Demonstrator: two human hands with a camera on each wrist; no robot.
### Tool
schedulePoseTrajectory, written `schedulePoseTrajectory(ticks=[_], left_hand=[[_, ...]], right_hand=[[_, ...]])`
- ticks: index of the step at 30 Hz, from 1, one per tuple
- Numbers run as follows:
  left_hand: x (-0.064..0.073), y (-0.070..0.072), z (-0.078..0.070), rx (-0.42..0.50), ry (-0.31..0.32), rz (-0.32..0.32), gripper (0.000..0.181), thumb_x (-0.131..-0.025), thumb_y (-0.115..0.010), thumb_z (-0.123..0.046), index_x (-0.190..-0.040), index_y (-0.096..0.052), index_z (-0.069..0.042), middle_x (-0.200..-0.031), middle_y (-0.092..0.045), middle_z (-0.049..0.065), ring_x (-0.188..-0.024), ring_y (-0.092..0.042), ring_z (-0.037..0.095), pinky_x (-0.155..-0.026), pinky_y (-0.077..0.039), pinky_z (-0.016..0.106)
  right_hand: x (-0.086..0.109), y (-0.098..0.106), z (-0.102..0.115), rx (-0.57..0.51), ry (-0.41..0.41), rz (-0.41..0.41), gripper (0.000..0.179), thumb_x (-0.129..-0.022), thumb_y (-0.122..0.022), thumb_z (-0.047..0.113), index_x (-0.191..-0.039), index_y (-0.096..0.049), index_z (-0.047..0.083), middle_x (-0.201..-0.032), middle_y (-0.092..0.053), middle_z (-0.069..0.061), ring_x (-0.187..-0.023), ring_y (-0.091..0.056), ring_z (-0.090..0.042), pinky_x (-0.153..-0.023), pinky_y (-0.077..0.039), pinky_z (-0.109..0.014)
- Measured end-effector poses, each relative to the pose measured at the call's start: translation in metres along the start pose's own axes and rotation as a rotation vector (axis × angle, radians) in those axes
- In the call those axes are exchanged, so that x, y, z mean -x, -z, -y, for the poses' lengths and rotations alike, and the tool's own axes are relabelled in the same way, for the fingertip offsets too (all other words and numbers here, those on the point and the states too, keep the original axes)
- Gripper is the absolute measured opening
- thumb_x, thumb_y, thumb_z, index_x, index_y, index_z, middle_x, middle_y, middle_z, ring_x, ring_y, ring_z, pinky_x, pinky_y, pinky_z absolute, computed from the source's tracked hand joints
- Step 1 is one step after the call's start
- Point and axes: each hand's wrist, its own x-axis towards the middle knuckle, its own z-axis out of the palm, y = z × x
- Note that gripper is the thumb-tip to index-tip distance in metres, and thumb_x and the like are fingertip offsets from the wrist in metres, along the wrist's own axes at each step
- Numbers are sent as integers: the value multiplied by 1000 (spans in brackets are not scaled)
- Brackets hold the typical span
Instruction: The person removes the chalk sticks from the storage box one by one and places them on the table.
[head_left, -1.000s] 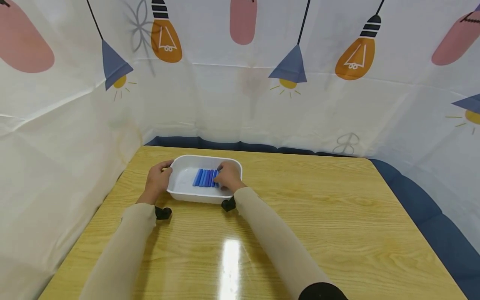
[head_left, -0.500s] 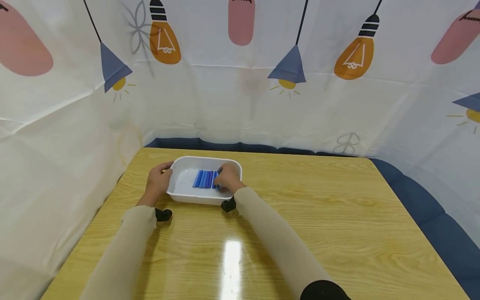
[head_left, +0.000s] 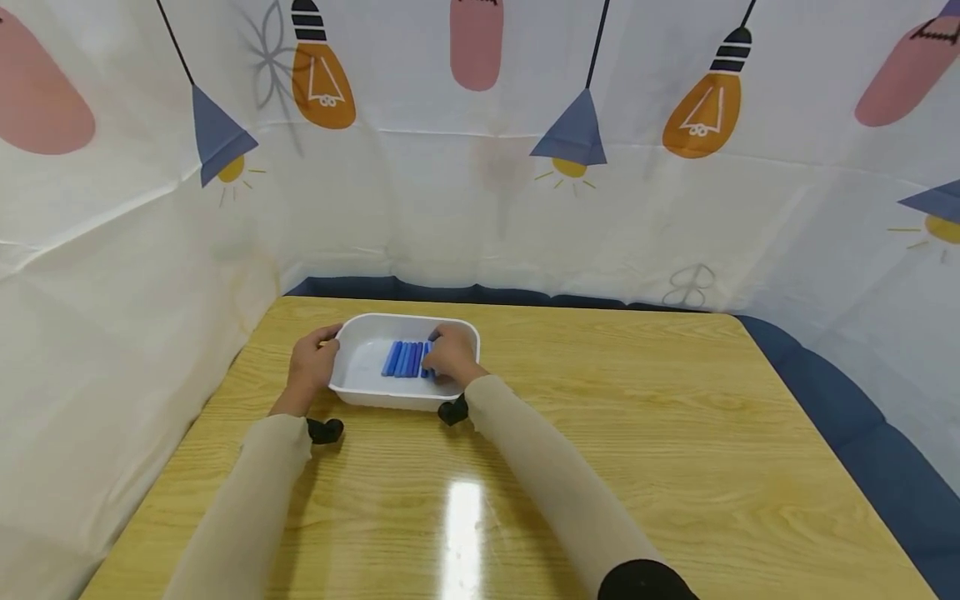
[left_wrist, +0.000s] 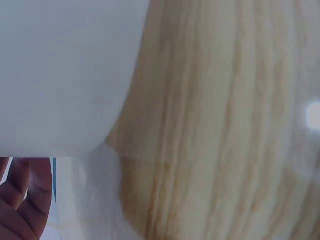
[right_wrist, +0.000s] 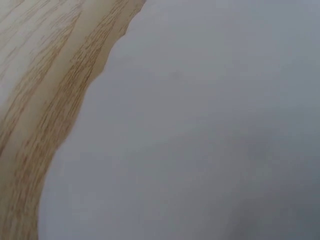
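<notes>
A white plastic tray (head_left: 360,354) stands near the table's far left. Inside it, several short crayon-like sticks (head_left: 402,359) in shades of blue lie side by side in a row. My left hand (head_left: 312,360) holds the tray's left end, thumb near the rim; in the left wrist view its curled fingers (left_wrist: 32,200) show beside the tray's wall (left_wrist: 55,75). My right hand (head_left: 452,353) reaches into the tray at the row's right end. Thumb and forefinger span the ends of a blue stick there, partly hidden by the hand. White tray wall (right_wrist: 175,125) fills most of the right wrist view.
The wooden table (head_left: 637,433) extends right and toward me, with a bright reflection in front. A white printed cloth (head_left: 450,217) hangs behind and to the left. Dark blue padding (head_left: 862,425) runs along the table's far and right edges.
The hands and tray keep nearly the same places, with a slight shift of the whole view. Gaps near the row's right end look a little different; the right hand stays there.
</notes>
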Motion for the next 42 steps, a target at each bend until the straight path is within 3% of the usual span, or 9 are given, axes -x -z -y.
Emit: schedulePoseTrajectory(ticks=[7, 19, 29, 38, 42], left_hand=[[-1, 1, -3, 55, 31, 7, 47, -98, -38, -23, -143, -48, -14, -145, -47, 14, -123, -47, 32, -102, -43, 47], [3, -1, -5, 3, 12, 17, 48, -98, -37, -25, -144, -47, -12, -142, -49, 15, -114, -50, 30, -87, -48, 37], [7, -2, -7, -7, 37, 3, 48, -99, -35, -27, -144, -46, -14, -141, -49, 14, -118, -49, 31, -95, -48, 45], [9, -3, -10, 0, 32, -8, 49, -98, -34, -26, -144, -47, -14, -138, -51, 15, -114, -52, 32, -87, -50, 39], [11, -5, -11, 10, 53, -8, 49, -98, -34, -26, -144, -46, -15, -140, -50, 14, -115, -51, 31, -90, -49, 39]], right_hand=[[0, -1, 1, 2, 112, -49, 48, -79, -76, 14, -124, -57, 17, -111, -61, -6, -76, -62, -17, -59, -53, -26], [9, 4, 3, -136, 93, -9, 50, -82, -75, 17, -127, -52, 21, -103, -58, -8, -79, -63, -20, -57, -56, -28], [19, 23, 0, -249, 173, 4, 50, -80, -75, 11, -125, -53, 20, -98, -60, -10, -76, -64, -24, -63, -59, -36], [24, 41, -8, -299, 210, -3, 49, -79, -73, 9, -123, -53, 20, -96, -61, -10, -78, -64, -23, -63, -59, -39], [28, 51, -13, -294, 220, -5, 50, -79, -72, 9, -125, -54, 20, -97, -61, -11, -78, -64, -23, -64, -59, -41]])
